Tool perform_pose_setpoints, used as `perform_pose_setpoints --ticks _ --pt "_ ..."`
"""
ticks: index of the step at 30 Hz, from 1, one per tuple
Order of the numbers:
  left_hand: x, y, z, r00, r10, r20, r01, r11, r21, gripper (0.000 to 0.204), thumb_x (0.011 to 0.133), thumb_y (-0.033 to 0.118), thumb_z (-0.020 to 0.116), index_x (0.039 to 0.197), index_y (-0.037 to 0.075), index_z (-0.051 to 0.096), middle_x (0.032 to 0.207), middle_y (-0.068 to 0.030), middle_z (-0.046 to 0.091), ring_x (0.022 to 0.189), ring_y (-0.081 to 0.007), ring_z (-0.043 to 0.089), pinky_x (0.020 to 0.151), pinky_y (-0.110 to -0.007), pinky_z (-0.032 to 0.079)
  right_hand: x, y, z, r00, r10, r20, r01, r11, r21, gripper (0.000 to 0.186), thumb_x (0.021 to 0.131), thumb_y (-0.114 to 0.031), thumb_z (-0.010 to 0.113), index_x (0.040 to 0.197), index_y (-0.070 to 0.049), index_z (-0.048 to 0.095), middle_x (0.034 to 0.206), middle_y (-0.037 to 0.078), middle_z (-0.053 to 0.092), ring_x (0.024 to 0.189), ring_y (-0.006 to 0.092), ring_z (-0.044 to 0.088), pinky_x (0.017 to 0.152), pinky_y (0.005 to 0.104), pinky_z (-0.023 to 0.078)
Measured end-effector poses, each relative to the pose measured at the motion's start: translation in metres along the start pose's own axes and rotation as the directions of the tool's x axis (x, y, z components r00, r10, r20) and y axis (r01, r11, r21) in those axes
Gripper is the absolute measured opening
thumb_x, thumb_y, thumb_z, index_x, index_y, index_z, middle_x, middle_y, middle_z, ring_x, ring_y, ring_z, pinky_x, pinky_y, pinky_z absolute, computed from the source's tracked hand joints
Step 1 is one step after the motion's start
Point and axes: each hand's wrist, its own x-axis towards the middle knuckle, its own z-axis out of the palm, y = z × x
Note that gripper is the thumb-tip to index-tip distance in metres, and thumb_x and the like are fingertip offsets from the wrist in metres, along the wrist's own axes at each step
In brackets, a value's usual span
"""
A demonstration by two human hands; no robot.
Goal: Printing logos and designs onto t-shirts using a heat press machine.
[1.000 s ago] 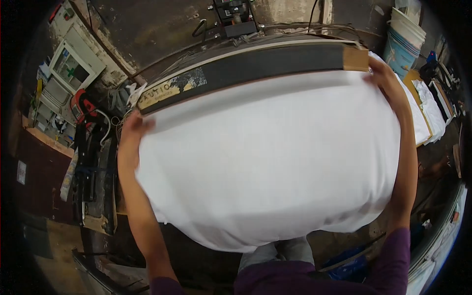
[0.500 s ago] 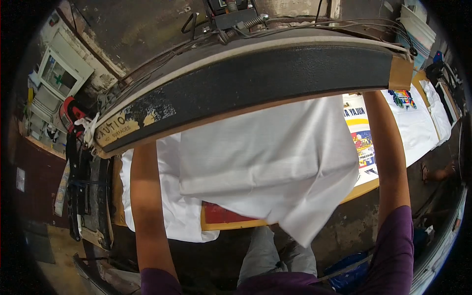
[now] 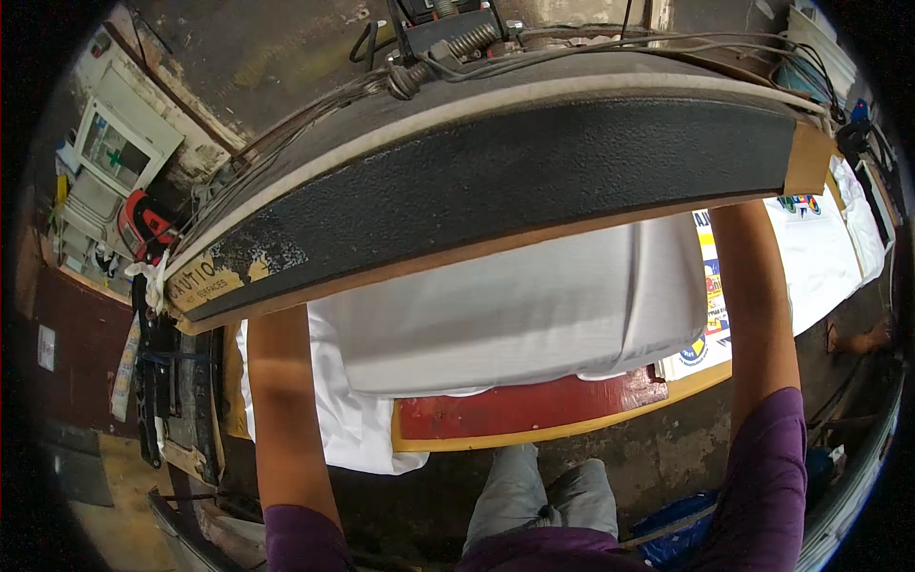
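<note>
A heat press's long black upper platen (image 3: 515, 181) spans the view, scuffed at its left end and tan along its lower edge. Beneath it both my forearms reach in, the left forearm (image 3: 283, 410) at the left and the right forearm (image 3: 758, 296) at the right. My hands are hidden behind the platen, so their fingers and any hold do not show. Between the arms a pale grey-white cloth (image 3: 524, 315) lies mostly smooth, with a fold toward its right side. White fabric (image 3: 353, 419) is bunched by my left forearm. Colourful printed white material (image 3: 713, 286) shows by my right.
The yellow-edged table (image 3: 515, 437) has a dark red panel (image 3: 534, 405) along its front. White printed shirts (image 3: 810, 248) lie at the right. Springs (image 3: 472, 43) and cables sit above the platen. A red-and-black object (image 3: 145, 227) and a pale cabinet (image 3: 114, 148) stand left.
The cloth has come down flatter; its hanging right corner no longer dips past the table edge, and more of the red panel shows. The platen appears lower in view.
</note>
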Motion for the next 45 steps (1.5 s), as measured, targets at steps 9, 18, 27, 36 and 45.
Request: perform_pose_setpoints --ticks 9,18,27,36,45 --pt "-0.02 -0.039 -0.001 0.998 -0.061 -0.024 0.059 0.995 -0.082 0.041 0.089 0.027 0.055 0.122 0.002 0.052 0.118 -0.0073 0.059 0.105 -0.0192 0.056 0.088 -0.034 0.046 -0.025 0.042 0.013 0.999 0.003 -0.051 -0.004 1.0 -0.008 0.055 0.087 -0.025 0.054 0.132 0.004 0.043 0.131 0.013 0.049 0.119 0.019 0.045 0.103 0.0301 0.032" --pt "0.012 -0.034 -0.007 0.99 -0.143 0.005 0.142 0.975 -0.171 0.042 0.092 0.031 0.052 0.123 0.003 0.052 0.118 -0.0068 0.059 0.105 -0.019 0.056 0.088 -0.034 0.046 0.02 0.024 0.043 0.992 0.042 -0.122 -0.048 0.998 -0.045 0.055 0.091 -0.029 0.053 0.132 0.005 0.042 0.13 0.013 0.049 0.118 0.0189 0.045 0.103 0.0305 0.032" --pt "-0.176 -0.019 0.051 0.942 -0.179 0.284 0.322 0.722 -0.612 0.04 0.096 0.028 0.048 0.124 -0.001 0.048 0.122 -0.0117 0.056 0.111 -0.0215 0.054 0.096 -0.035 0.044 -0.218 -0.068 0.035 0.848 0.492 0.195 -0.47 0.529 0.707 0.058 0.089 -0.039 0.058 0.127 0.003 0.046 0.122 0.013 0.056 0.108 0.0221 0.055 0.094 0.0391 0.044" --pt "-0.203 0.038 0.053 0.999 0.038 -0.014 -0.04 0.904 -0.426 0.04 0.086 -0.004 0.057 0.124 0.0 0.046 0.117 -0.0156 0.055 0.106 -0.0187 0.055 0.093 -0.03 0.046 -0.23 -0.09 -0.025 0.834 0.536 -0.128 -0.325 0.666 0.671 0.034 0.085 -0.008 0.064 0.115 0.004 0.054 0.096 0.013 0.065 0.083 0.0158 0.062 0.075 0.0284 0.051" --pt "-0.186 0.011 0.043 0.99 -0.135 0.031 0.139 0.973 -0.183 0.042 0.086 0.0 0.057 0.126 0.003 0.046 0.104 -0.0125 0.06 0.092 -0.0175 0.059 0.081 -0.029 0.049 -0.233 -0.062 -0.021 0.824 0.539 -0.176 -0.465 0.82 0.334 0.046 0.082 -0.005 0.063 0.127 -0.001 0.051 0.081 0.004 0.063 0.072 0.009 0.058 0.065 0.0226 0.048"
